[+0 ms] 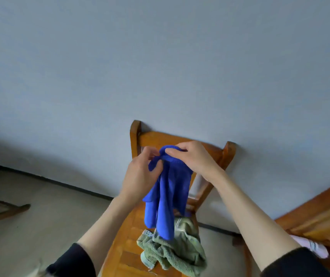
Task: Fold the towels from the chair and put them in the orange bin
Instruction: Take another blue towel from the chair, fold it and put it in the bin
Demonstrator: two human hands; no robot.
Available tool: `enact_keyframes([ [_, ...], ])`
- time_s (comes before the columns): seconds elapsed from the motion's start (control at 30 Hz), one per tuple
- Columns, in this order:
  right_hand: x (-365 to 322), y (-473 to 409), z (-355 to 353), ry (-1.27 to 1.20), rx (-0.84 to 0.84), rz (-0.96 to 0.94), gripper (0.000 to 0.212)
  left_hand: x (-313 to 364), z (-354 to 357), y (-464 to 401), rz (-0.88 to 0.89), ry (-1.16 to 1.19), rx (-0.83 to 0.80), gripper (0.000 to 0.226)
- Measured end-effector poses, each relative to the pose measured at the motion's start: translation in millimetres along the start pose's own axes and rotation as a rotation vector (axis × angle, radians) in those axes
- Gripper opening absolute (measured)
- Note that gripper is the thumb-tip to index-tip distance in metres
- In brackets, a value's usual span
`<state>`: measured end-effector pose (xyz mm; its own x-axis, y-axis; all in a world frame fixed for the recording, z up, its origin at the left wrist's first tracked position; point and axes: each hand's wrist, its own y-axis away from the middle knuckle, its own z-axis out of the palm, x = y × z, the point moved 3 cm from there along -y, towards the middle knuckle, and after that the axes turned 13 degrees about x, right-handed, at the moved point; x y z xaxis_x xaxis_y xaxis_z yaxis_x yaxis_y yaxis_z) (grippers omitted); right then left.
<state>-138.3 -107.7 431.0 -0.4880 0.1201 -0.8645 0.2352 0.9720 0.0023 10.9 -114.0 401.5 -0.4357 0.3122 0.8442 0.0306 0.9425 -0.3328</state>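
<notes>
2 hands (140, 172) (194, 158) pinch 1 blue towel (166, 196); 1 green towel (172, 250) on chair (128, 246).

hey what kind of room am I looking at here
Probably a plain room in a home. A wooden chair stands against a bare painted wall, a crumpled green towel lies on its seat, and two hands hold up a blue towel.

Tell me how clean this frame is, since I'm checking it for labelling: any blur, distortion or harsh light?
Head view: wide-angle bending curves the baseboard and tilts the chair; light is soft and even, with faint shadows on the wall, no glare; both hands and the blue towel are slightly soft; the green towel shows its texture.
</notes>
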Motion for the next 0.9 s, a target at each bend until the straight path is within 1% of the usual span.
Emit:
enact_keyframes([
  [0.03, -17, 0, -4, -0.029, -0.009, -0.007, 0.029, 10, -13, -6, 0.029, -0.025, 0.026, 0.015],
  [0.07, -32, -1, -6, -0.058, -0.026, -0.012, 0.030, 19, -26, -13, 0.038, -0.030, 0.050, 0.014],
  [0.1, -46, 0, -7, -0.085, -0.051, -0.015, 0.030, 28, -40, -19, 0.030, -0.020, 0.067, 0.016],
  [0.17, -67, 2, -4, -0.132, -0.099, -0.028, 0.019, 43, -70, -31, -0.003, 0.008, 0.097, 0.023],
  [0.23, -86, 6, 3, -0.171, -0.126, -0.062, 0.015, 57, -101, -43, -0.019, 0.014, 0.142, 0.023],
  [0.37, -119, 22, 37, -0.058, -0.130, -0.166, 0.024, 76, -154, -51, -0.002, -0.019, 0.179, 0.014],
  [0.43, -135, 32, 59, -0.035, -0.105, -0.210, 0.024, 81, -179, -49, 0.018, -0.060, 0.196, 0.014],
  [0.53, -159, 46, 91, -0.003, 0.000, -0.307, 0.009, 80, -220, -45, 0.031, -0.095, 0.246, 0.011],
  [0.6, -178, 55, 115, 0.005, 0.072, -0.371, 0.004, 74, -250, -41, 0.016, -0.084, 0.279, 0.008],
  [0.67, -198, 64, 142, 0.017, 0.115, -0.441, 0.005, 66, -282, -35, 0.012, -0.085, 0.297, 0.007],
  [0.73, -223, 75, 173, 0.020, 0.117, -0.498, 0.007, 56, -316, -28, 0.026, -0.125, 0.304, 0.008],
  [0.83, -258, 91, 220, 0.039, 0.171, -0.583, 0.004, 38, -372, -17, 0.051, -0.205, 0.344, 0.007],
  [0.9, -279, 99, 254, 0.078, 0.210, -0.631, 0.002, 23, -413, -8, 0.037, -0.238, 0.381, 0.007],
])
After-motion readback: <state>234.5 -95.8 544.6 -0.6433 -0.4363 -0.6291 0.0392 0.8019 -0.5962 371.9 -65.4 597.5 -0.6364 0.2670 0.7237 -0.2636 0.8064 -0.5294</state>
